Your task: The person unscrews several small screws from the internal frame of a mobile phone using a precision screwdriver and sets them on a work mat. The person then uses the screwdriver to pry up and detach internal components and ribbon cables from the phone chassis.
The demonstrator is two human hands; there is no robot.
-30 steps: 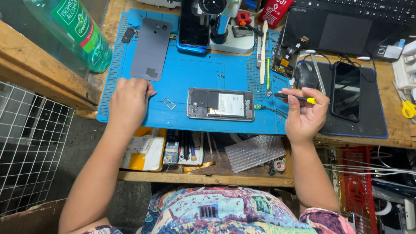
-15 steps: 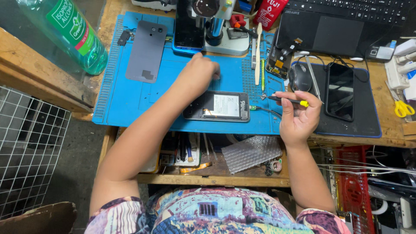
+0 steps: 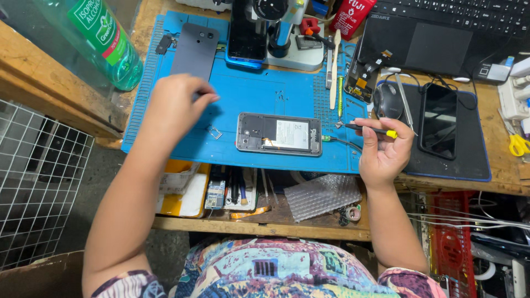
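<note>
One opened phone (image 3: 279, 134), one back cover (image 3: 194, 51), one screwdriver (image 3: 369, 129), one bottle (image 3: 102, 40).

blue mat (image 3: 265, 99), green bottle (image 3: 105, 44), yellow-tipped screwdriver (image 3: 371, 129), blk mouse (image 3: 388, 100)

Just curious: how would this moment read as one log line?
left hand: above blue mat, empty | right hand: holds screwdriver | opened phone: on mat

Opened phone (image 3: 279, 134): grey frame, back cover off, white-labelled battery exposed, lying flat and lengthwise between the two hands. Small screwdriver (image 3: 369, 129): dark shaft, yellow end cap, held level in right hand (image 3: 385, 152), tip toward phone's near end. Small metal tray (image 3: 214, 132): flat, just below left hand (image 3: 178, 105).
</note>
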